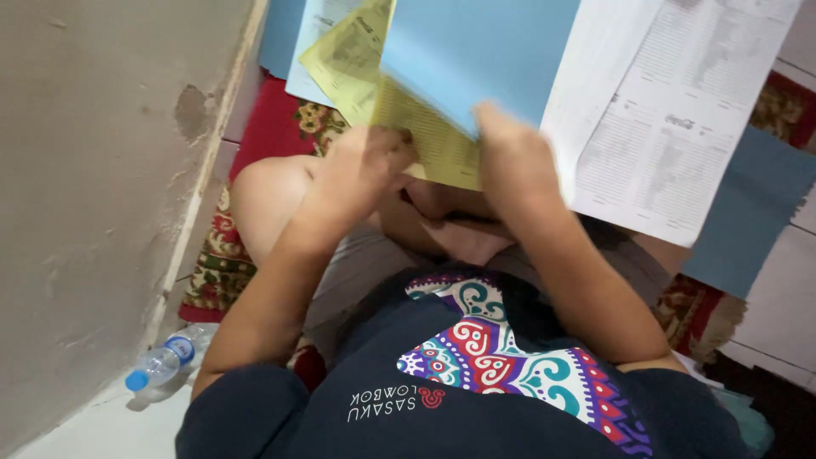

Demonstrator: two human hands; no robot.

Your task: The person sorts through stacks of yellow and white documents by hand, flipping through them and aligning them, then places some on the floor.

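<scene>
Sitting on a patterned red rug (223, 255) beside a rough, stained plaster wall (93, 170), the person works in a narrow space with pale floor at the lower left. A clear plastic bottle (166, 361) with a blue cap lies on that floor against the wall's base. The left hand (361, 166) closes its fingers on the edge of a thin yellow printed sheet (425, 140), held up over the lap. Just beside it, the right hand (514, 161) grips a smooth light-blue sheet (476, 51) that overlaps the yellow one. Further right, a white printed page (671, 119) of dense small tables hangs down, hiding part of the rug, and a flat blue folder (748, 212) lies beneath it.
</scene>
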